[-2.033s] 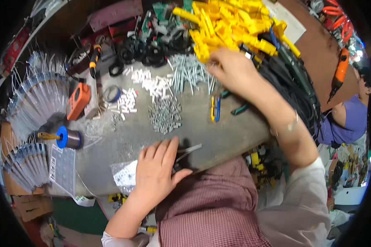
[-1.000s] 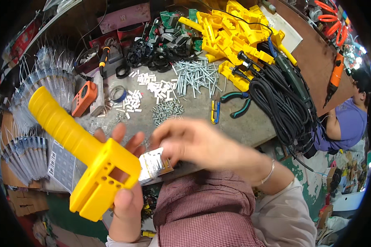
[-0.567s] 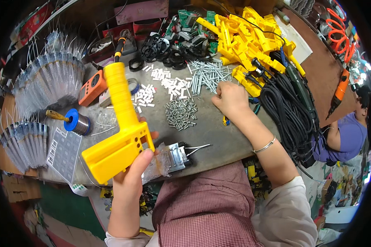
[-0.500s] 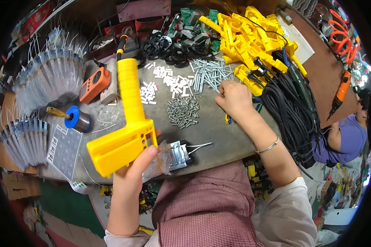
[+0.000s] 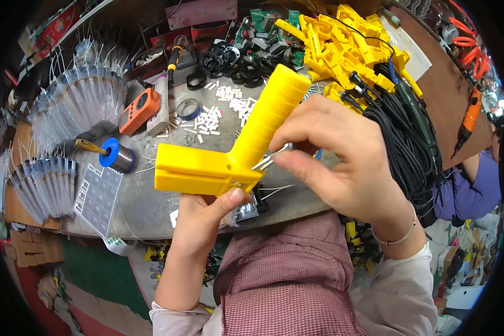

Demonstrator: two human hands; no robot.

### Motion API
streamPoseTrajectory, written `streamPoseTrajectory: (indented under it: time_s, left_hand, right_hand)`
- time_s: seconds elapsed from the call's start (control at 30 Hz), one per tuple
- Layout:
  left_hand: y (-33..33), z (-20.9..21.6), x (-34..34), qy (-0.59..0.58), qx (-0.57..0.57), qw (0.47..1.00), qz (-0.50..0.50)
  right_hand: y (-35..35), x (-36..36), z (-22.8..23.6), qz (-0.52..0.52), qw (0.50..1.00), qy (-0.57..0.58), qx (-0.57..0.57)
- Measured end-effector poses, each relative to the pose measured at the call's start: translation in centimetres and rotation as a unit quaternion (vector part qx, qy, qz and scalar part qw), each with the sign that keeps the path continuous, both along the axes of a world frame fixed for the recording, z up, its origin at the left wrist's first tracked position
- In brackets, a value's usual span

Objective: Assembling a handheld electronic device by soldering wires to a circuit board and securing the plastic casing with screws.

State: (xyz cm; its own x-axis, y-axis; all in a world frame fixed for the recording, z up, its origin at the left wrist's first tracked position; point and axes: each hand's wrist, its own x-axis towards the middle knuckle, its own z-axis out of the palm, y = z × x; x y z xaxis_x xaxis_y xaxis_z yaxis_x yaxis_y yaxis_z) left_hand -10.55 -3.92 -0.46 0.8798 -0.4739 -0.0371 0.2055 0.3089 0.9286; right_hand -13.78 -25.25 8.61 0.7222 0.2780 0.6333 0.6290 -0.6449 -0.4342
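My left hand (image 5: pixel 203 215) grips a yellow pistol-shaped plastic housing (image 5: pixel 193 168) from below, thumb against its near edge, with the handle tilted up to the right. Pinched in my right hand (image 5: pixel 344 159) are slim silver screws (image 5: pixel 264 163), which point at the housing near where handle and body meet; whether they touch it I cannot tell. A silver metal part (image 5: pixel 247 210) with white wires lies on the bench behind the left thumb. The pile of long screws is mostly hidden by the handle and my right hand.
White short tubes (image 5: pixel 209 119) lie loose beyond the housing. An orange meter (image 5: pixel 140 112) and a solder spool (image 5: pixel 117 156) stand left. Yellow housing parts (image 5: pixel 353 42) are heaped at the back, black cables (image 5: pixel 395 140) coiled right. A person in purple (image 5: pixel 459 193) sits beyond.
The handle of the housing has swung from upright to leaning right. My right hand has come from the long screw pile to the housing, now with screws between its fingers.
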Motion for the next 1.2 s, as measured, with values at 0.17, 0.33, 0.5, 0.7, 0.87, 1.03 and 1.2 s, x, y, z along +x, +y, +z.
streamPoseTrajectory:
  time_s: [0.17,0.33,0.5,0.7,0.87,1.03,1.2]
  left_hand:
    - [-0.1,0.8,-0.8,0.037,-0.054,0.998,-0.013]
    - [0.0,0.1,-1.5,-0.021,-0.056,0.997,0.042]
    - [-0.1,-0.2,-2.8,-0.079,-0.093,0.991,0.047]
    - [0.2,0.0,-2.8,-0.051,-0.096,0.993,0.054]
    - [0.7,0.1,-2.8,-0.086,-0.073,0.993,0.041]
    - [0.0,0.3,-3.4,-0.087,-0.043,0.991,0.093]
    - [-0.3,-0.4,-2.4,-0.345,0.101,0.925,0.119]
  right_hand:
    - [-1.1,-1.8,0.5,-0.002,0.983,0.111,0.143]
    - [-0.5,-2.5,0.8,-0.023,0.978,0.162,0.13]
    - [-0.1,-3.2,1.5,-0.034,0.967,0.185,0.173]
    - [-0.3,-3.3,1.9,-0.058,0.971,0.189,0.134]
    - [-0.1,-3.0,1.9,-0.035,0.944,0.239,0.223]
    - [0.4,-2.8,1.5,-0.045,0.951,0.245,0.183]
    - [1.4,-3.1,1.3,-0.048,0.969,0.228,0.086]
